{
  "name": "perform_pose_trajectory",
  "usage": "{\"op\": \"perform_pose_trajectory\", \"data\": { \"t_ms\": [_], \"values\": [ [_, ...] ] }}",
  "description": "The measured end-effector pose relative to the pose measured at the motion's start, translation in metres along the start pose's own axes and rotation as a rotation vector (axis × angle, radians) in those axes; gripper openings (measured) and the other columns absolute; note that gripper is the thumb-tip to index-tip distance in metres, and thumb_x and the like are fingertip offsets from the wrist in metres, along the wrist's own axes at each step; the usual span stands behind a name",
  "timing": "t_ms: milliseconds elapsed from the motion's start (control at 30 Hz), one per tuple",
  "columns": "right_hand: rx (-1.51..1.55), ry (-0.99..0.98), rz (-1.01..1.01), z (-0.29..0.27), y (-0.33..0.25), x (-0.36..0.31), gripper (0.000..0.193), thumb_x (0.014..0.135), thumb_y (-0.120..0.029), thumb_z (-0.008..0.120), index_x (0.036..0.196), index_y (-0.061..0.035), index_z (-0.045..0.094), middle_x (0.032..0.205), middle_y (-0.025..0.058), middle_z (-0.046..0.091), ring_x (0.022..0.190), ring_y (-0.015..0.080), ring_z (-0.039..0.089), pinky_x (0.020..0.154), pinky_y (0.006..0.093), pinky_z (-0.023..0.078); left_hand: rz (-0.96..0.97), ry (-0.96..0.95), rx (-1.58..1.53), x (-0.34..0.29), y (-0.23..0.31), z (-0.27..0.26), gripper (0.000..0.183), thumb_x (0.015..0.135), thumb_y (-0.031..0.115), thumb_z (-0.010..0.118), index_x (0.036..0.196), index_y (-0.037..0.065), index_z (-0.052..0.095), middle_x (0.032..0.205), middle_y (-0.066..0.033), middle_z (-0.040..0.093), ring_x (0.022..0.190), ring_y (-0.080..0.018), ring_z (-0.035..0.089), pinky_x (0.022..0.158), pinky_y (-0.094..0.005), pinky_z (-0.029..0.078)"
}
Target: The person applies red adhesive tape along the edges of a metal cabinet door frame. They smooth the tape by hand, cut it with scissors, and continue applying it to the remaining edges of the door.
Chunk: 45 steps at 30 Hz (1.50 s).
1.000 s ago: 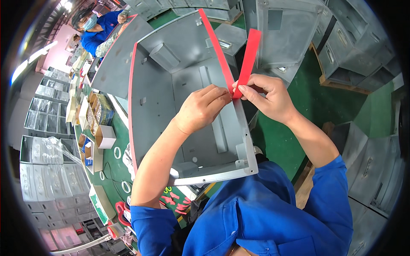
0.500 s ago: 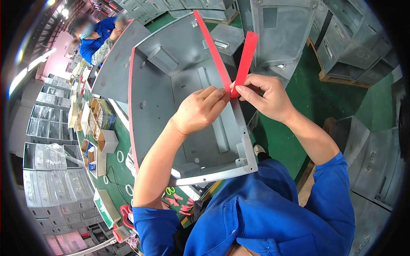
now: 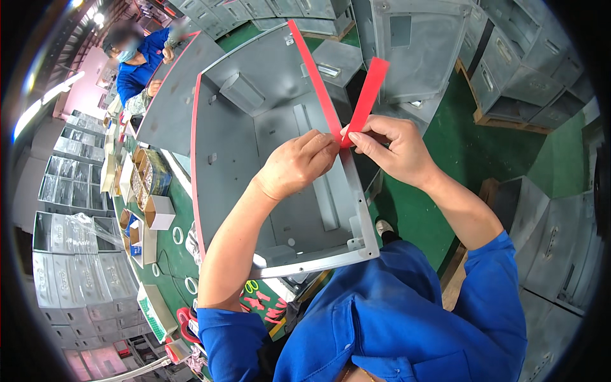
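A large open grey metal housing [image 3: 235, 141] lies in front of me with its hollow inside facing up. Red tape [image 3: 314, 75] runs down its right rim from the far corner to my hands, where it folds back, and its loose end [image 3: 370, 92] sticks up and to the right. My left hand [image 3: 296, 160] is closed at the fold, fingertips pressed on the tape against the rim. Thumb and fingers of my right hand [image 3: 396, 148] pinch the tape just right of the fold. Another red strip [image 3: 196, 159] lines the left rim.
To the left, a green workbench [image 3: 175, 258] carries cardboard boxes [image 3: 151, 172], white rings and red scraps [image 3: 275, 312]. A person in blue [image 3: 141, 60] handles a grey panel [image 3: 172, 95] at the far left. Stacked metal housings [image 3: 528, 70] stand on pallets at the right.
My hands stay at the same fold, and the tape's loose end tips slightly lower and to the right. The other person's hand has moved down along the panel's edge.
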State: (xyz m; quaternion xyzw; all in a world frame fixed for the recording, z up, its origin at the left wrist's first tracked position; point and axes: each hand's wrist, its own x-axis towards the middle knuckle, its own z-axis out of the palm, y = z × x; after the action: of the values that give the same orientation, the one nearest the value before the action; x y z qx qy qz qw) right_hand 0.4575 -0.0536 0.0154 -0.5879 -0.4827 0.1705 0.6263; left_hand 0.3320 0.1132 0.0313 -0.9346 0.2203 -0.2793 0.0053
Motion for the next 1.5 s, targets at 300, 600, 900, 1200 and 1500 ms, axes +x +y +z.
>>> {"op": "perform_pose_trajectory", "data": {
  "t_ms": [300, 600, 900, 1200, 1500],
  "values": [
    [-0.097, -0.136, -0.200, -0.008, -0.005, -0.005, 0.026, 0.083, -0.006, 0.065, 0.108, -0.0021, 0.061, 0.102, 0.0083, 0.063, 0.084, 0.0157, 0.062, 0.076, 0.0262, 0.052, -0.149, 0.074, -0.240, 0.002, -0.001, 0.002, 0.029, 0.064, -0.006, 0.069, 0.090, 0.000, 0.057, 0.089, -0.0094, 0.061, 0.074, -0.0256, 0.061, 0.062, -0.0342, 0.053],
    [-0.210, -0.038, -0.251, 0.008, 0.008, -0.005, 0.033, 0.079, 0.002, 0.064, 0.111, -0.0043, 0.058, 0.102, 0.0095, 0.060, 0.088, 0.0224, 0.062, 0.076, 0.0312, 0.054, -0.330, 0.066, -0.341, 0.002, 0.004, -0.002, 0.030, 0.063, -0.005, 0.071, 0.090, 0.002, 0.060, 0.092, -0.0083, 0.062, 0.078, -0.0248, 0.062, 0.062, -0.0335, 0.053],
    [-0.107, -0.017, -0.258, 0.003, 0.016, -0.005, 0.033, 0.079, 0.006, 0.060, 0.111, -0.0018, 0.058, 0.098, 0.0100, 0.062, 0.085, 0.0196, 0.064, 0.076, 0.0294, 0.053, -0.283, 0.091, -0.186, 0.012, 0.014, 0.000, 0.034, 0.061, -0.002, 0.072, 0.092, 0.003, 0.060, 0.093, -0.0074, 0.061, 0.075, -0.0239, 0.061, 0.062, -0.0333, 0.053],
    [-0.305, -0.042, -0.381, -0.007, 0.040, 0.037, 0.040, 0.076, 0.007, 0.050, 0.114, -0.0022, 0.057, 0.113, 0.0116, 0.060, 0.108, 0.0265, 0.058, 0.093, 0.0363, 0.047, -0.246, 0.117, -0.123, 0.014, 0.021, 0.001, 0.031, 0.060, -0.006, 0.068, 0.089, -0.001, 0.061, 0.085, -0.0106, 0.065, 0.073, -0.0270, 0.063, 0.063, -0.0340, 0.052],
    [-0.561, -0.121, -0.527, -0.001, 0.066, 0.059, 0.039, 0.077, 0.007, 0.051, 0.114, -0.0006, 0.060, 0.123, 0.0126, 0.058, 0.122, 0.0266, 0.050, 0.102, 0.0366, 0.042, -0.308, 0.122, -0.171, 0.014, 0.020, -0.005, 0.029, 0.062, -0.006, 0.068, 0.090, -0.002, 0.062, 0.085, -0.0118, 0.066, 0.074, -0.0273, 0.064, 0.064, -0.0335, 0.053]
  ]
}}
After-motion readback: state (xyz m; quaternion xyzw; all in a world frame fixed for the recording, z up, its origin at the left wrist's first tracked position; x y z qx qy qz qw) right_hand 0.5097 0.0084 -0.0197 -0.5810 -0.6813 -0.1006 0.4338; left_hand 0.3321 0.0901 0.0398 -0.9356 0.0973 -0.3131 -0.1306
